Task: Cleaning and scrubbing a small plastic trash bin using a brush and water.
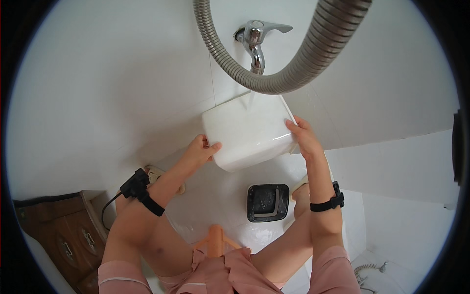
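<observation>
A white, smooth, box-shaped container [249, 128] with rounded corners is held tilted below a chrome tap [255, 44]. A thin stream of water seems to fall from the spout onto its upper face. At the container's left edge my left hand [199, 150] grips it, thumb on the face and fingers curled behind. My right hand [304, 136] clasps the right edge, with the thumb on top. Whatever lies inside or beneath the container is hidden from this view.
A ribbed metal hose [279, 83] loops in front of the tap. On the wet floor between my feet sits a black rectangular tub [268, 215]. An orange stool [214, 240] is under me. A brown wooden cabinet [63, 240] stands at left, and white walls close in around the tap.
</observation>
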`<state>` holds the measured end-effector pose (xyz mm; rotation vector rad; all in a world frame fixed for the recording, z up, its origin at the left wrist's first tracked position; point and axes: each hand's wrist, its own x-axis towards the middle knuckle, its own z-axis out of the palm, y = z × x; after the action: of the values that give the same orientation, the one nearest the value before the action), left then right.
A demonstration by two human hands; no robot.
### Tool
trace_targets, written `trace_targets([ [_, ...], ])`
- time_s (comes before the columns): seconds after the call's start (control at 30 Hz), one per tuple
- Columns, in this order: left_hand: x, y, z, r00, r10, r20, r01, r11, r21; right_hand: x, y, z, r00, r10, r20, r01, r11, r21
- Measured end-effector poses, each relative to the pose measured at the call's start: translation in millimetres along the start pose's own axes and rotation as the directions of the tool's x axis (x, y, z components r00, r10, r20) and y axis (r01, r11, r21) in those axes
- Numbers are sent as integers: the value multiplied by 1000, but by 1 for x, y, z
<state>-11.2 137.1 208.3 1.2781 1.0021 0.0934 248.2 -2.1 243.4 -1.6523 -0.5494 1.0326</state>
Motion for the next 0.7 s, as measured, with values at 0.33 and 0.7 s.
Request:
trace_targets([
  [0.33,16,-3,-36,982,-166,91,186,750,-634,-22,-23,-3,938,-151,313,184,980,-80],
  [0.7,7,-15,-11,997,-19,73,36,972,-232,-7,-23,18,997,-44,-59,41,998,-48],
])
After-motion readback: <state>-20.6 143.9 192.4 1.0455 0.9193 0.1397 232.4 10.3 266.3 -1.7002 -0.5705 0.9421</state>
